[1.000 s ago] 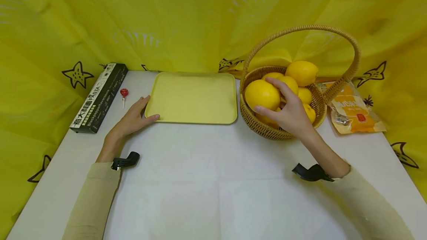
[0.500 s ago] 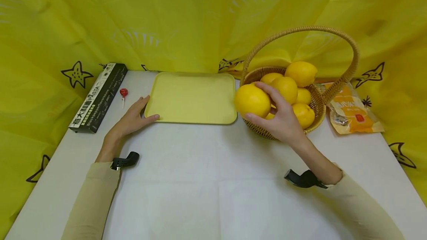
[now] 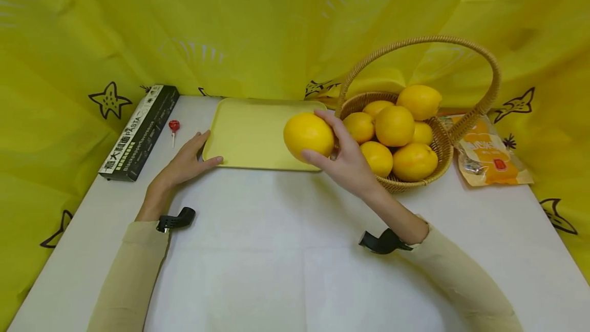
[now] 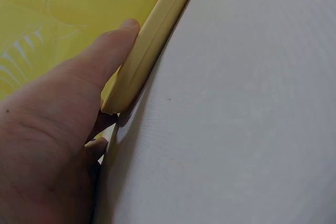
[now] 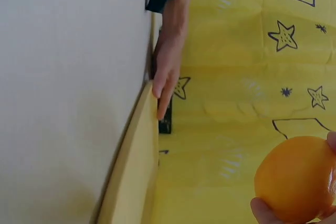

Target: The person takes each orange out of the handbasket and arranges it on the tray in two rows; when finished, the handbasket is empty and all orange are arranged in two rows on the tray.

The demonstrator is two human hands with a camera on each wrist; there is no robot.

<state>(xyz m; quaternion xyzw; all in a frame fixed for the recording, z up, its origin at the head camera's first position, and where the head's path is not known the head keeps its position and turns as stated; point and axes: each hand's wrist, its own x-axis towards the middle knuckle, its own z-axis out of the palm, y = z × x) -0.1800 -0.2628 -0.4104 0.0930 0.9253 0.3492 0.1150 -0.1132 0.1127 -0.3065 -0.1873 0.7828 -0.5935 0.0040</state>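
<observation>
My right hand point(image 3: 345, 160) holds a round yellow-orange citrus fruit point(image 3: 308, 136) between thumb and fingers, raised over the right part of a pale yellow tray point(image 3: 249, 135). The right wrist view shows that citrus fruit point(image 5: 296, 179) at lower right, with fingertips on its sides. My left hand point(image 3: 186, 160) rests at the tray's near left corner, fingers straight along its left side. In the left wrist view, the thumb of the left hand point(image 4: 58, 108) lies against the rim of the tray point(image 4: 149, 45). Beside the tray stands a wicker basket point(image 3: 449, 160) of similar citrus fruits point(image 3: 395, 126).
A black and white pasta box point(image 3: 140, 132) lies at the left, with a red lollipop point(image 3: 173, 127) beside it. An orange snack bag point(image 3: 493, 155) lies behind the basket's right side. A yellow patterned cloth point(image 3: 258, 29) hangs behind the white table point(image 3: 258, 250).
My right hand has lifted the citrus fruit from the basket and carried it left over the tray. The left hand keeps its place at the tray's corner.
</observation>
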